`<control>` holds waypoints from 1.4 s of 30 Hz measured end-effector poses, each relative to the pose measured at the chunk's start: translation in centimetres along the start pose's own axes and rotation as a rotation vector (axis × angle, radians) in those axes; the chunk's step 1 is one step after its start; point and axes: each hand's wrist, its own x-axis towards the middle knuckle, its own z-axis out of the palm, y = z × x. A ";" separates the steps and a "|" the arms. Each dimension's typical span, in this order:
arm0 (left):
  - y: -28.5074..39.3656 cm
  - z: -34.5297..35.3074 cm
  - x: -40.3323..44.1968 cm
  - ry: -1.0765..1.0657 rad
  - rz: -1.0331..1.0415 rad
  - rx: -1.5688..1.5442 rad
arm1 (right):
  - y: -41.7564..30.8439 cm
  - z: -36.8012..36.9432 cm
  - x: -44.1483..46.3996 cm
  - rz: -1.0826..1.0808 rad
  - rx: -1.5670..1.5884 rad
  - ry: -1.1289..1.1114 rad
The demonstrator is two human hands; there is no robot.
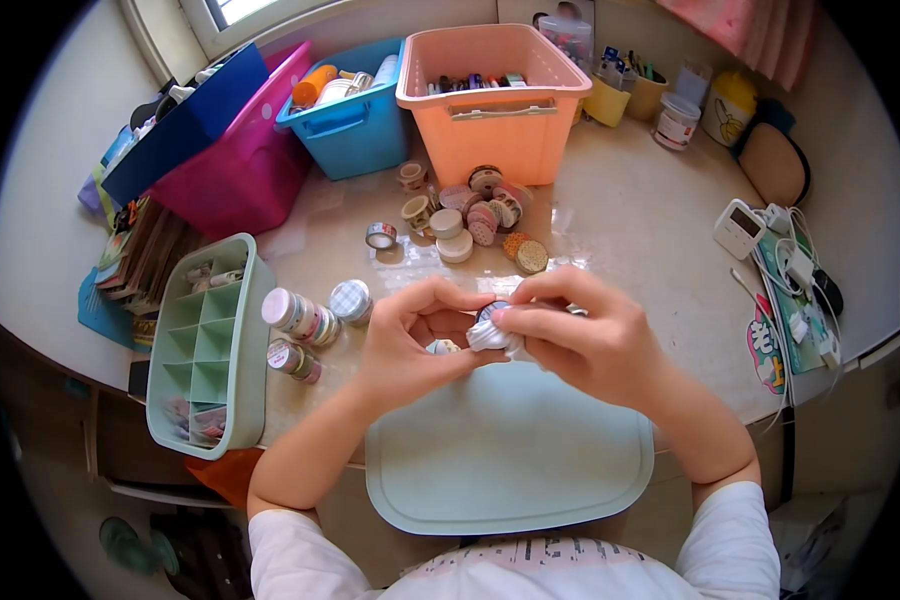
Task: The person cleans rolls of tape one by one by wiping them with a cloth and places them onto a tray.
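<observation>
My left hand (410, 335) is curled around a small round roll (489, 312) with a dark rim, its fingers partly hidden. My right hand (580, 335) pinches a crumpled white cloth or tissue (490, 337) against that roll. Both hands are close together above the far edge of a pale green lid (510, 450). Beyond them lies a pile of tape rolls (481, 222), some lying flat and some on edge. To the left of my left hand are stacked tape rolls (300, 317) and a checked roll (351, 302).
A pale green divided box (257, 370) sits at the left. Along the back are a magenta bin (240, 165), a blue bin (355, 140) and an orange bin (505, 135). A white device (739, 229) and tangled cables (792, 260) lie at the right.
</observation>
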 end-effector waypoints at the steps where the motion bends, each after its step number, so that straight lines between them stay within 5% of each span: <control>1: 0.1 0.0 0.0 0.000 0.001 0.000 | 0.2 -0.3 0.1 0.034 0.009 0.003; 6: -0.3 -0.2 -0.1 0.000 0.021 -0.005 | -0.5 0.8 0.1 -0.106 -0.043 0.002; 12: 0.1 -0.3 0.2 0.059 0.062 0.044 | 0.7 -0.4 0.1 0.142 -0.048 0.056; 15: 0.1 -0.4 0.2 0.051 0.169 0.117 | 0.6 0.8 0.2 0.717 0.802 0.107; 18: 0.2 -0.7 0.4 0.053 0.256 0.296 | -0.3 -0.1 0.5 0.991 1.161 -0.091; 22: 1.2 -0.3 0.6 0.151 0.432 0.691 | -0.7 0.6 -0.2 0.920 1.080 -0.146; 24: 1.2 0.0 0.6 0.190 0.558 0.812 | -0.9 0.9 -0.3 0.763 0.689 -0.096; 29: 1.8 -0.6 0.7 0.244 0.722 1.102 | -1.0 1.0 -0.2 0.485 0.309 -0.068; 32: 1.8 -0.3 0.7 0.220 0.722 1.032 | -1.5 1.4 -0.2 0.352 0.196 0.005; 36: 2.4 -0.1 0.3 0.175 0.366 0.751 | -1.6 0.6 0.4 0.417 0.262 0.032; 38: 1.3 -0.5 0.6 0.109 0.120 0.201 | -0.7 -0.2 0.7 0.373 0.160 0.150; 42: 0.0 -0.5 0.3 -0.011 0.012 -0.014 | -0.5 0.9 0.5 0.138 0.041 0.285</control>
